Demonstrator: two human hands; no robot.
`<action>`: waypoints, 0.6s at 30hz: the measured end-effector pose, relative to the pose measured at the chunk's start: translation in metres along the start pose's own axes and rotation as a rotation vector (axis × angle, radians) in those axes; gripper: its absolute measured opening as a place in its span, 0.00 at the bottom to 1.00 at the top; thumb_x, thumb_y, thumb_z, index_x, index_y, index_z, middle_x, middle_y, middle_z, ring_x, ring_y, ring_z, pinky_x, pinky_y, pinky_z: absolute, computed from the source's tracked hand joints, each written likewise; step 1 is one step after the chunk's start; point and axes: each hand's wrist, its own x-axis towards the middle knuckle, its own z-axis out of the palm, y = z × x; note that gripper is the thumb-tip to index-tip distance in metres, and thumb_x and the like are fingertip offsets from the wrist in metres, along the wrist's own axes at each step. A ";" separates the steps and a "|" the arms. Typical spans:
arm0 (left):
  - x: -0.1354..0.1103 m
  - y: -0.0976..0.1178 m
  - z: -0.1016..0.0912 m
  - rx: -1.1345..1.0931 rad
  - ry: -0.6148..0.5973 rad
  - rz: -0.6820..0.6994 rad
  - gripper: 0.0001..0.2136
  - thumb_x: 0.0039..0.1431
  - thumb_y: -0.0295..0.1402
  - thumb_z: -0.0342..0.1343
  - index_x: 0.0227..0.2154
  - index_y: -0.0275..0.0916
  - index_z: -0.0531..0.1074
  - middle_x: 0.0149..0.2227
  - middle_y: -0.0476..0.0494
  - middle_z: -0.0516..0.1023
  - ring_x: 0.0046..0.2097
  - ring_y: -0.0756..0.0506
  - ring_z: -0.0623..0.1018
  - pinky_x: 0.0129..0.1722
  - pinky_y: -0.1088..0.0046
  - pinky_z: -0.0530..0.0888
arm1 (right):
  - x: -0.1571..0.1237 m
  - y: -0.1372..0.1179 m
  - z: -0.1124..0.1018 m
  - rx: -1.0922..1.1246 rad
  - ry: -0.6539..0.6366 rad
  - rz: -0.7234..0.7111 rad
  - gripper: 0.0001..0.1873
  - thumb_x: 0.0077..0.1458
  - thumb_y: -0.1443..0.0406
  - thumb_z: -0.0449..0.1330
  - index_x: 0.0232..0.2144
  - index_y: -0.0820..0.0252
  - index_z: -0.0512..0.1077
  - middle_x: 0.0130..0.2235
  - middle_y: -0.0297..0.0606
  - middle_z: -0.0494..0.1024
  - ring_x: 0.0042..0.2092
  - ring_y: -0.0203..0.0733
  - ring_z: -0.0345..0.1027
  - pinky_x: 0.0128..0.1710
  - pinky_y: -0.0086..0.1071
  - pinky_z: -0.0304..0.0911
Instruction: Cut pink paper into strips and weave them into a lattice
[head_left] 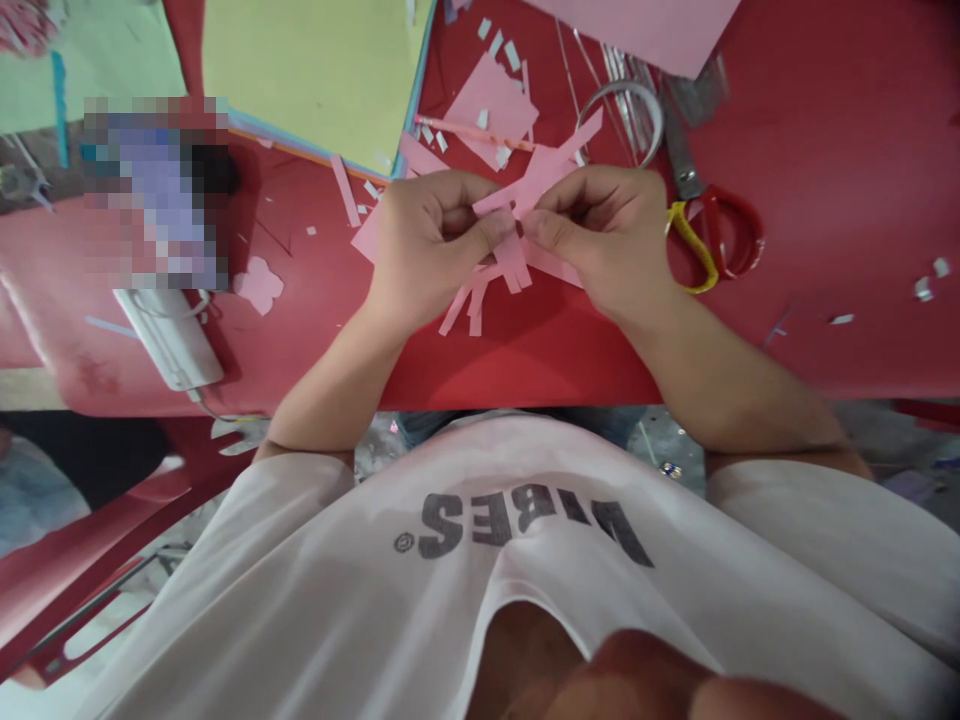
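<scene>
Above the table, close to its near edge, both my hands pinch a cluster of pink paper strips [559, 165]. My left hand [435, 235] is closed, thumb against index finger, on the cluster's left side. Its mate, my right hand [604, 225], pinches the right side, so the fingertips almost meet. One strip end sticks up to the right, and cut strip ends hang below the fingers. How the strips join is hidden by the fingertips. More pink strips [346, 190] and a pink square [491, 105] lie around the hands, with a pink pencil [480, 132] across the square.
Scissors [686, 182] with yellow and red handles lie right of my right hand, beside a tape roll [654, 110]. Stacked coloured paper [315, 80] is at the upper left. Left lie a pink flower-shaped cutout [259, 285] and a white power bank [174, 345]. White scraps dot the red table [840, 200].
</scene>
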 end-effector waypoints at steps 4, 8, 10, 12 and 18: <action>0.003 -0.008 -0.001 0.011 -0.025 0.052 0.15 0.61 0.48 0.72 0.38 0.43 0.80 0.31 0.47 0.82 0.31 0.48 0.80 0.30 0.67 0.77 | -0.001 0.001 0.002 0.011 0.016 0.021 0.16 0.57 0.49 0.76 0.26 0.48 0.80 0.27 0.32 0.77 0.28 0.41 0.61 0.30 0.41 0.58; 0.000 0.003 0.002 0.043 0.024 0.058 0.11 0.60 0.45 0.72 0.37 0.45 0.83 0.31 0.47 0.82 0.31 0.46 0.81 0.28 0.67 0.76 | -0.002 0.001 0.004 0.051 0.000 0.071 0.17 0.55 0.50 0.77 0.24 0.48 0.77 0.26 0.32 0.74 0.28 0.41 0.60 0.29 0.40 0.58; -0.001 0.007 0.003 0.046 0.033 0.072 0.09 0.59 0.45 0.73 0.37 0.48 0.84 0.32 0.47 0.82 0.31 0.44 0.82 0.27 0.65 0.75 | -0.002 0.000 0.005 0.065 -0.007 0.082 0.17 0.55 0.50 0.77 0.24 0.47 0.77 0.25 0.31 0.73 0.27 0.42 0.60 0.28 0.41 0.57; 0.000 0.005 0.003 0.038 0.017 0.097 0.09 0.59 0.47 0.72 0.36 0.51 0.84 0.32 0.47 0.82 0.31 0.44 0.81 0.27 0.64 0.74 | -0.003 -0.002 0.006 0.085 -0.002 0.070 0.17 0.55 0.51 0.76 0.24 0.47 0.77 0.26 0.31 0.73 0.28 0.42 0.60 0.29 0.41 0.55; -0.001 0.003 0.004 0.030 -0.004 0.104 0.10 0.62 0.46 0.71 0.38 0.47 0.84 0.31 0.47 0.81 0.31 0.46 0.80 0.27 0.66 0.74 | -0.005 -0.004 0.006 0.080 -0.003 0.066 0.14 0.57 0.52 0.75 0.25 0.44 0.77 0.27 0.31 0.74 0.30 0.44 0.61 0.31 0.41 0.55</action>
